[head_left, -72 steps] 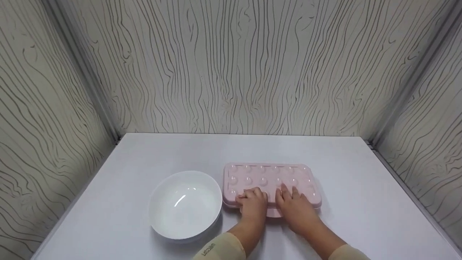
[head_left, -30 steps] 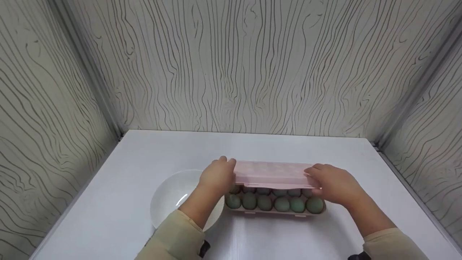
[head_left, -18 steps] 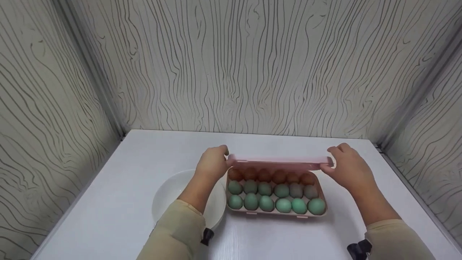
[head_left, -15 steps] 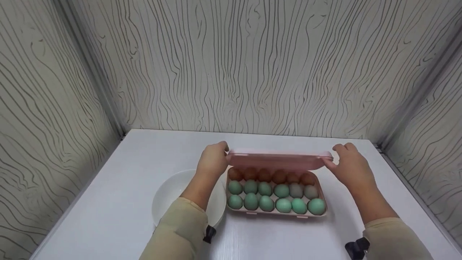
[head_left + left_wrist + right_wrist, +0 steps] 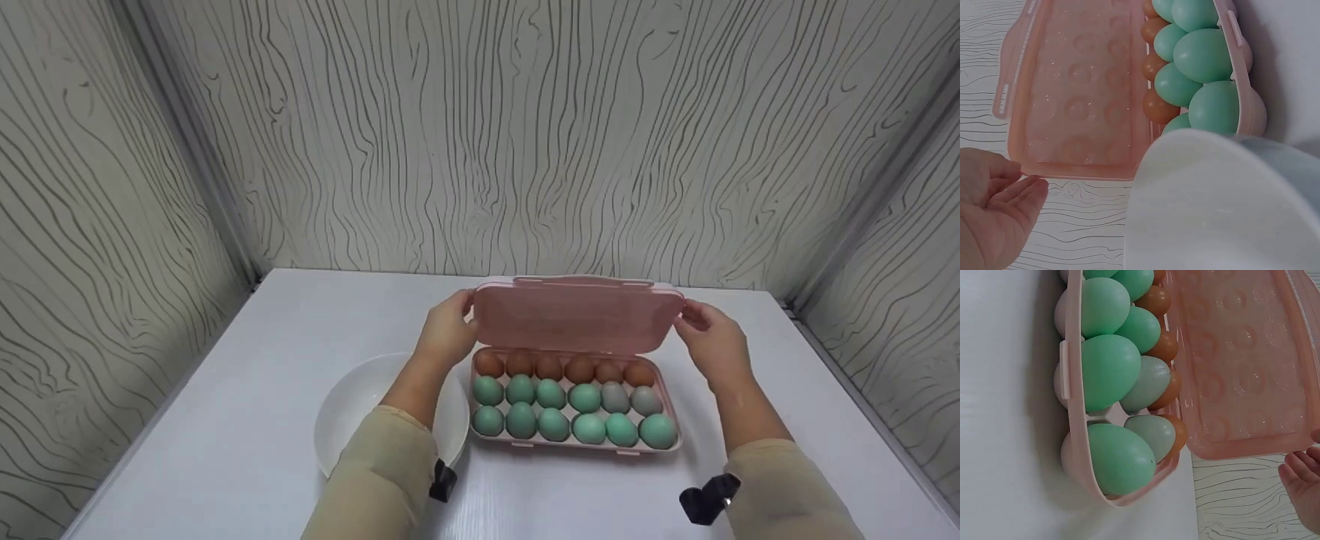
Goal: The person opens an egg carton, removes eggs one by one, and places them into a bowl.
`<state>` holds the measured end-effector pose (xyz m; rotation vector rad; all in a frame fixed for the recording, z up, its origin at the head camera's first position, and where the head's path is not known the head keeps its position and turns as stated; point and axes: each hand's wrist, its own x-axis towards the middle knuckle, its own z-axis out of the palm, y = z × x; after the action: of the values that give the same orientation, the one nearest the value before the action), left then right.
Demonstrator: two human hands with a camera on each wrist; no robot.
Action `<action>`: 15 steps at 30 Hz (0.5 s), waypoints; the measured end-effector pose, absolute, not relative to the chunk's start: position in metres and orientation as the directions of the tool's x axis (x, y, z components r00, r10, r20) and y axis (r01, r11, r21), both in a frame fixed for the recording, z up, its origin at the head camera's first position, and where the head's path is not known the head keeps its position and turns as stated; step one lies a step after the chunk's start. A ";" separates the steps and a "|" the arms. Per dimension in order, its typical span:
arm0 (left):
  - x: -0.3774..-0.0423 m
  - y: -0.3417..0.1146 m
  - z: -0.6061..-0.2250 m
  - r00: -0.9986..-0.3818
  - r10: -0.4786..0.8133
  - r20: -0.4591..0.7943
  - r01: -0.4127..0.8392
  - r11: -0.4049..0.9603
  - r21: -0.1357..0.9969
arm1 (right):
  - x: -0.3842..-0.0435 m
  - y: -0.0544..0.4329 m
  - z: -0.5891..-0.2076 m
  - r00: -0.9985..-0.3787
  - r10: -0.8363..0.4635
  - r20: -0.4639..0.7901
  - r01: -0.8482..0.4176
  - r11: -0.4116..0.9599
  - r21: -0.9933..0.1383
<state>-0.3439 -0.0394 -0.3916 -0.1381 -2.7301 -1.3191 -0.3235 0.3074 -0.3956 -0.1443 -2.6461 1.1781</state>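
Note:
A pink egg carton stands on the table with its lid [image 5: 577,315] raised nearly upright at the back. Brown eggs [image 5: 580,369] fill the rear row. Green eggs [image 5: 589,428] fill the front row, and green and greyish ones the middle row. My left hand [image 5: 448,330] pinches the lid's left corner between thumb and fingers; the left wrist view shows that corner at the fingertips. At the opposite corner, my right hand [image 5: 716,345] holds the lid the same way. The right wrist view catches only part of this hand [image 5: 1303,484], by the lid's edge.
A large white bowl [image 5: 352,420] stands left of the carton, partly hidden under my left forearm. The white table [image 5: 570,495] ends at a wood-grain panel [image 5: 480,150] behind, with further panels on both sides.
Both hands have moved from pressing on the carton's front to its lid corners. The lid has swung up and back, uncovering the eggs. The bowl has stayed in place.

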 end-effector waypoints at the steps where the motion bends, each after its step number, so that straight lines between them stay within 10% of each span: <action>1: -0.345 -0.038 -0.393 -0.991 0.052 0.119 0.126 0.628 0.768 | -0.326 0.308 -0.397 -0.975 0.164 0.148 -0.005 0.653 -0.757; 15: -0.367 -0.029 -0.412 -0.978 0.209 -0.015 0.113 0.584 0.804 | -0.342 0.296 -0.432 -0.996 -0.064 -0.061 0.001 0.686 -0.728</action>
<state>-0.3665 -0.0295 -0.4122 -0.2946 -2.8909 -1.4542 -0.3421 0.2959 -0.4319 0.0558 -2.9584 1.2778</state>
